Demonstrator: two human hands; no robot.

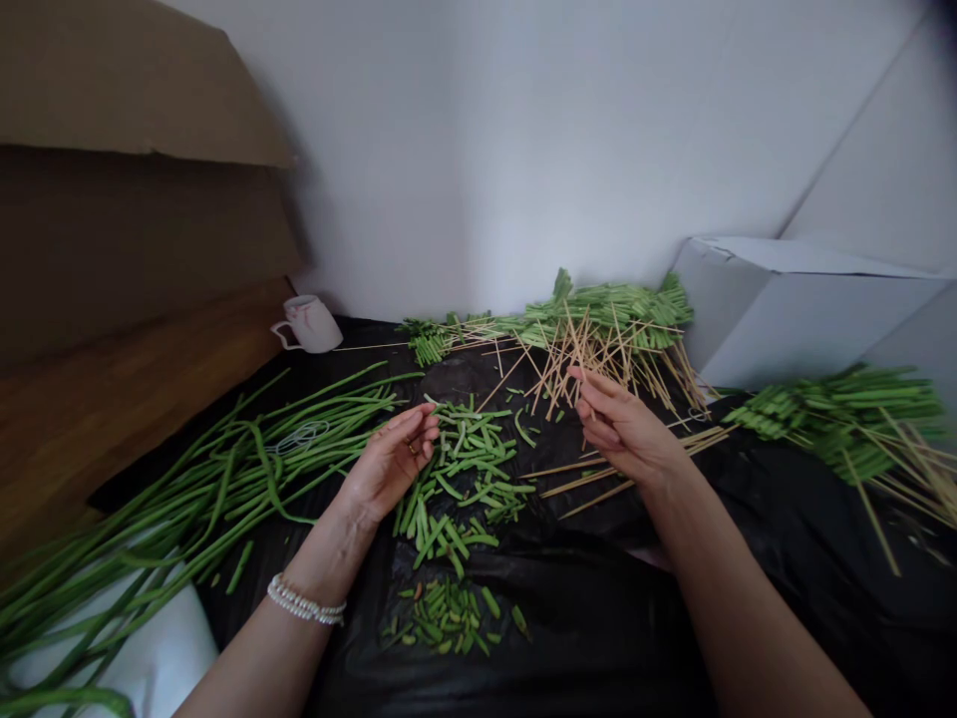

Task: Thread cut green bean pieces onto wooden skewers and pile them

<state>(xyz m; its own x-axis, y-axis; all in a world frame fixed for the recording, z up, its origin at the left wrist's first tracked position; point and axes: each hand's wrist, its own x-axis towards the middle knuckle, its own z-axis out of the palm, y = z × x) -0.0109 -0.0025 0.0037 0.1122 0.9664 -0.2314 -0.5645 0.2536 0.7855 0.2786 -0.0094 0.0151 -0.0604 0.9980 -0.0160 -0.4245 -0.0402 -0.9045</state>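
Green trimmings (441, 610) lie below left hand (393, 464) fingers, likely sorted apart; right hand (624, 429) fingers clamped on skewer (581, 351); can't tell left grip.

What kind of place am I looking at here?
Probably a makeshift food-preparation corner, though whether home or business isn't clear: long green stalks, a pile of cut green pieces and thin wooden skewers suggest it.
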